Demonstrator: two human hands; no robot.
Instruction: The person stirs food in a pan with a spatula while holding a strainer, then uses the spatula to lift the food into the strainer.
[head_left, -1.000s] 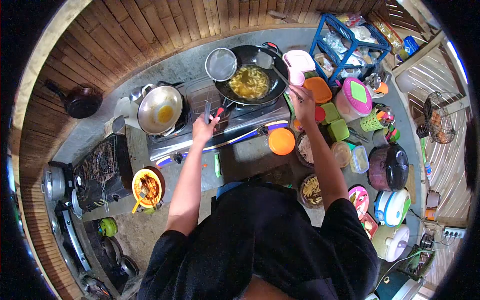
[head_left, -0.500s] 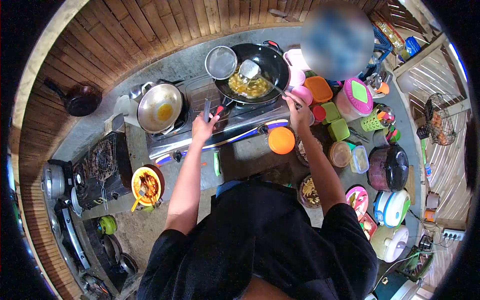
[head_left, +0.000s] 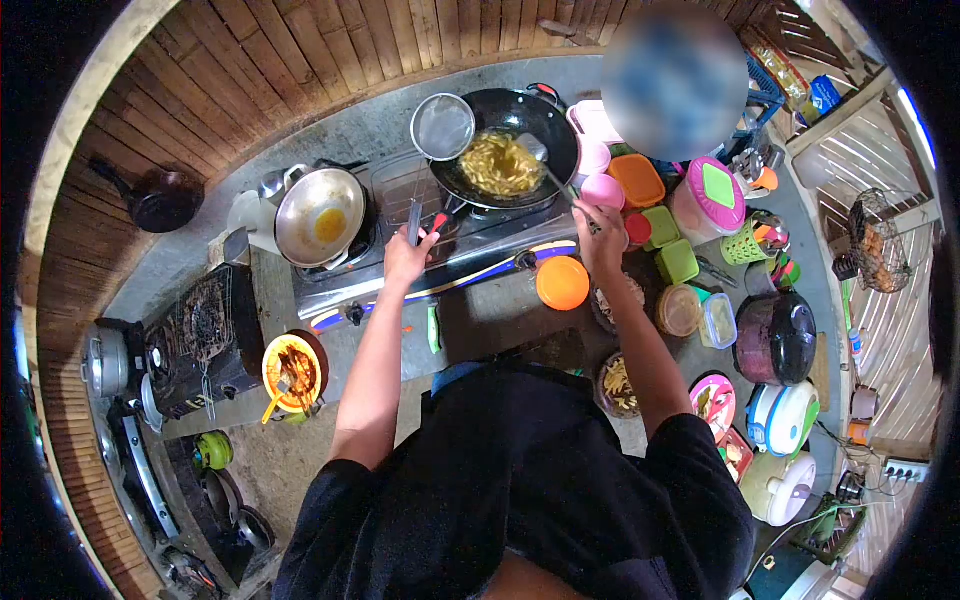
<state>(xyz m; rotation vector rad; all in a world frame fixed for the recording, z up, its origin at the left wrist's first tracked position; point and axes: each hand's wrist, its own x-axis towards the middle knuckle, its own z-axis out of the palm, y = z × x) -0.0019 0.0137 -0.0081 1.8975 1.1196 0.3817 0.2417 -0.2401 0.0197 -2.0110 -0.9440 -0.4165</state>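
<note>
My left hand [head_left: 405,262] is closed around the grey handle of a mesh strainer [head_left: 443,127]. The strainer's round basket rests over the left rim of a black wok [head_left: 548,112]. Against my left fingers lies the red-tipped end of the wok's handle [head_left: 440,222]; whether they grip it too I cannot tell. Yellowish pieces of food [head_left: 497,163] sit in oil inside the wok. My right hand [head_left: 601,243] grips the handle of a metal spatula [head_left: 533,148], whose head is at the right side of the oil, beside the food.
A pan with yellow oil [head_left: 322,217] stands on the left burner of the stove [head_left: 400,270]. An orange lid [head_left: 562,282] lies before the wok. Plastic containers [head_left: 678,260] crowd the right side. At left are an orange bowl of dark sauce [head_left: 270,372] and a grill [head_left: 205,320].
The spatula head has moved from the middle of the wok to its right side, uncovering the food. My right hand has shifted slightly down. My left hand and the strainer stay in place.
</note>
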